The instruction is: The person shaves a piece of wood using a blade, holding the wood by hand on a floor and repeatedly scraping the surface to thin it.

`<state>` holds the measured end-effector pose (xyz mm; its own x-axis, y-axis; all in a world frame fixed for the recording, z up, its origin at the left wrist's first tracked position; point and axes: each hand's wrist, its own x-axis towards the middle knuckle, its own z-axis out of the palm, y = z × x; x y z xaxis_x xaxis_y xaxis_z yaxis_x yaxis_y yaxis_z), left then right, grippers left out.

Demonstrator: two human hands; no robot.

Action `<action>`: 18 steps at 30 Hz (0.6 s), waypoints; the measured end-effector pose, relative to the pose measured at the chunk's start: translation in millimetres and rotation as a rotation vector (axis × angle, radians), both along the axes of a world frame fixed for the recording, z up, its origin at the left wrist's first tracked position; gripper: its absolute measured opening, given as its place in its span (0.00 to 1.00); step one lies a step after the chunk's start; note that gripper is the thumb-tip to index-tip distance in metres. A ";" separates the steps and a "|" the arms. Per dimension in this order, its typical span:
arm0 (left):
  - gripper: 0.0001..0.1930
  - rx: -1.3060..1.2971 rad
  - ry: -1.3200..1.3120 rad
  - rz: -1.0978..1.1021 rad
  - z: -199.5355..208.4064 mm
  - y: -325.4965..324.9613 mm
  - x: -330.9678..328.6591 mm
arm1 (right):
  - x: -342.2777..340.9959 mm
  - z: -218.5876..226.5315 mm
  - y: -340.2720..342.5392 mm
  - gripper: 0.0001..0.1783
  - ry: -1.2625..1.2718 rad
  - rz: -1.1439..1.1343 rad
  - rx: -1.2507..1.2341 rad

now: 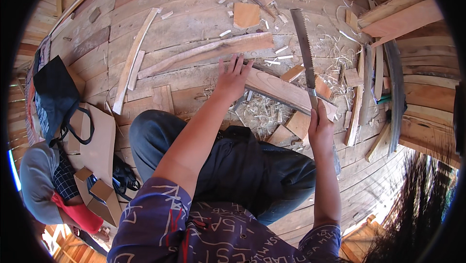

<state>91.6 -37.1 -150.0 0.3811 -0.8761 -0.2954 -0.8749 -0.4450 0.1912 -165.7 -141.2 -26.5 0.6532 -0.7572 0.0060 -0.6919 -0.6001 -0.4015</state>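
Note:
A handsaw (305, 49) stands upright in my right hand (321, 126), its toothed blade pointing away from me. My fingers are wrapped round its handle, just over the right end of a narrow wooden board (279, 90). That board lies slantwise in front of my crossed legs, above a litter of shavings. At its left end rests my left hand (234, 77), with the fingers stretched out and apart; its thumb is hidden. Whether the saw teeth touch the board I cannot tell.
A long wavy plank (208, 51) and a square wood piece (246, 15) lie beyond the board. Curly shavings (259, 117) and offcuts surround it. Planks (403, 20) lean at right. On the left are a black bag (56, 93), cardboard (99, 134) and another person (41, 170).

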 end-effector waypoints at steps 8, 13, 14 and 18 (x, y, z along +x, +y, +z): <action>0.49 0.008 0.007 -0.013 2.1 -1.1 -2.5 | -6.9 -2.9 -4.9 0.18 0.168 0.031 0.019; 0.49 0.012 -0.003 -0.011 -0.8 -3.2 -1.9 | -4.7 2.6 -3.3 0.18 0.002 -0.034 0.032; 0.49 0.009 0.015 -0.016 0.0 -4.5 -4.0 | -16.4 -22.3 -7.6 0.18 0.200 0.092 -0.022; 0.49 -0.004 -0.011 -0.005 -5.3 -3.8 -3.0 | -14.5 -22.7 -9.7 0.17 0.193 0.128 -0.101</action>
